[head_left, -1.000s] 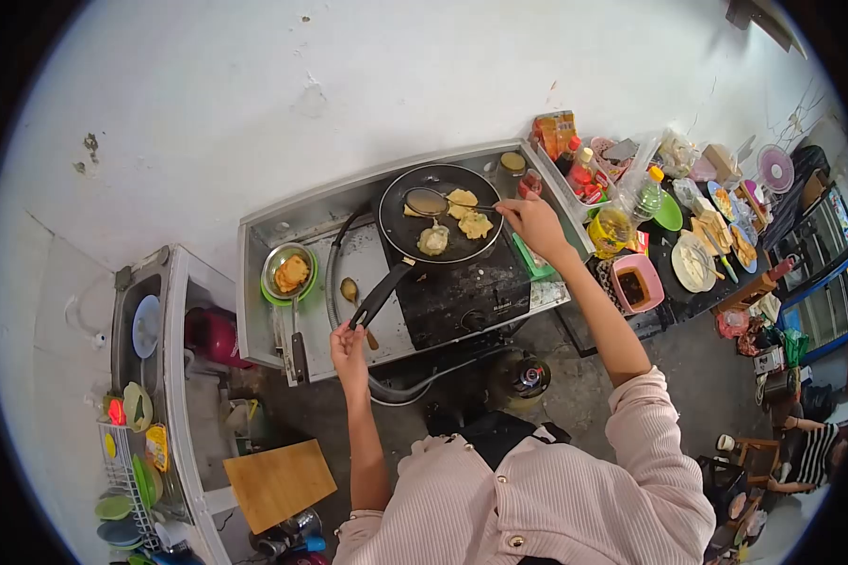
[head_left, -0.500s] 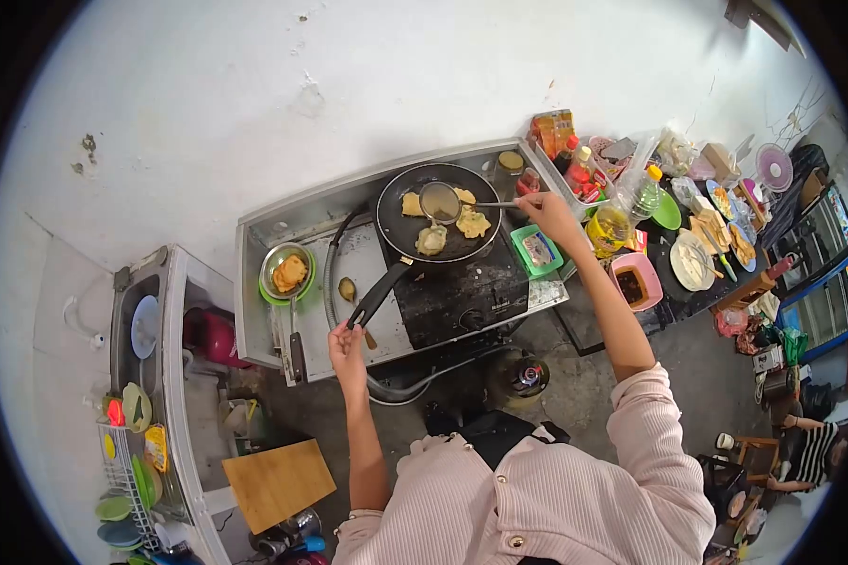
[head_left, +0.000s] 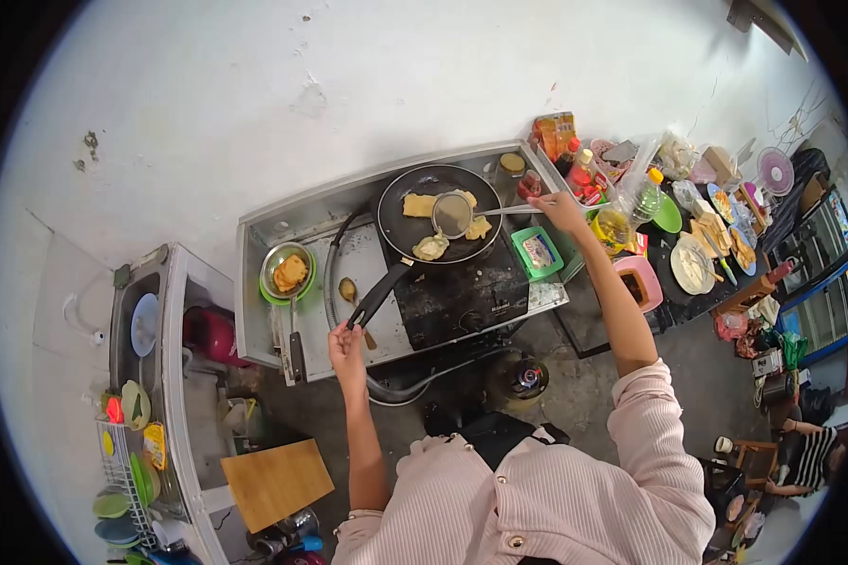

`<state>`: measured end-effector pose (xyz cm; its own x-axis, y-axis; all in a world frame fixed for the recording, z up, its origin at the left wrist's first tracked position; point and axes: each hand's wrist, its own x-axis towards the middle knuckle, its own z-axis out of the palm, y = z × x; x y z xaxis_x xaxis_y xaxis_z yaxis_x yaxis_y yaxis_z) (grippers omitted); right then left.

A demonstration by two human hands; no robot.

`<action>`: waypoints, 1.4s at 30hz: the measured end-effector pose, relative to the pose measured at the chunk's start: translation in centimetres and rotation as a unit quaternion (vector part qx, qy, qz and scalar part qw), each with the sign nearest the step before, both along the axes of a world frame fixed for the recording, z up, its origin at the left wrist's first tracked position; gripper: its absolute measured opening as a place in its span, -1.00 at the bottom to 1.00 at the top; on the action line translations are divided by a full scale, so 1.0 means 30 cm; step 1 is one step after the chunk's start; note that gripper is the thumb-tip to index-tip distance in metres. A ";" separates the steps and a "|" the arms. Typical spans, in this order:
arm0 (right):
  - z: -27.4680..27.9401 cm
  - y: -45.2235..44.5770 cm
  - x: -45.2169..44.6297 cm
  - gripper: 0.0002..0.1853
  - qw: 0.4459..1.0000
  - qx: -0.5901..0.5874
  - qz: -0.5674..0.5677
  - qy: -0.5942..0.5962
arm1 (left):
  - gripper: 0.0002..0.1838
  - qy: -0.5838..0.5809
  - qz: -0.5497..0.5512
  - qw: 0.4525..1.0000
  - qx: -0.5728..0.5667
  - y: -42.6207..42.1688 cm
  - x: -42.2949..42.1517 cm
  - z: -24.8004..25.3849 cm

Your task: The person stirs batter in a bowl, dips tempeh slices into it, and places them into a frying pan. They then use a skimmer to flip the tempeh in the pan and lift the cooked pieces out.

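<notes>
My left hand (head_left: 347, 348) is closed on the end of the black handle of a frying pan (head_left: 400, 231), which sits on the black stove (head_left: 466, 306). My right hand (head_left: 558, 209) grips the long metal handle of a skimmer (head_left: 453, 215); its round mesh head is over the pan, among the frying pieces. A flat battered piece (head_left: 417, 205) lies at the pan's upper left and a rounder pale fritter (head_left: 431, 248) near its front. Another piece (head_left: 479, 228) is partly hidden by the skimmer head.
Left of the stove, a strainer holding browned fritters (head_left: 290, 273) rests over a green bowl; a spoon (head_left: 349, 290) lies beside the hose. At right are a green container (head_left: 538, 252), a pink bowl (head_left: 640, 282) and an oil bottle (head_left: 647, 196). A gas cylinder (head_left: 518, 379) stands below.
My right hand has moved slightly right, and the skimmer head has shifted right and down across the pan. The pieces under it have shifted. My left hand stays on the pan handle.
</notes>
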<state>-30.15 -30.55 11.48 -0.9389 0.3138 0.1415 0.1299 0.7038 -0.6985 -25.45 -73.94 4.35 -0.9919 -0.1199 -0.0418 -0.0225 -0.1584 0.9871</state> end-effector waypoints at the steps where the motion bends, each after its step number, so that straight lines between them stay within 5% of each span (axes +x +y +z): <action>1: -0.001 0.007 0.004 -0.60 1.000 0.000 -0.003 0.006 | -0.65 0.000 -0.003 1.000 0.000 0.001 0.000 0.000; 17: 0.040 -0.042 0.110 -0.61 0.998 -0.046 0.001 0.040 | -0.62 -0.015 -0.001 1.000 -0.020 0.000 0.001 0.009; 33: 0.143 -0.359 0.109 -0.74 0.984 0.148 -0.080 0.060 | -0.63 -0.004 0.006 0.999 -0.031 -0.004 -0.005 -0.017; 42: 0.050 -0.445 0.100 -0.72 0.994 0.033 -0.071 0.072 | -0.61 -0.001 0.007 0.999 -0.032 0.001 0.002 -0.001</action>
<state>-27.14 -43.90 13.00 -0.8544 0.4276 0.2953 0.1343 0.7307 -0.6694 -25.39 -73.92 4.33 -0.9901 -0.1361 -0.0353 -0.0223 -0.0956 0.9952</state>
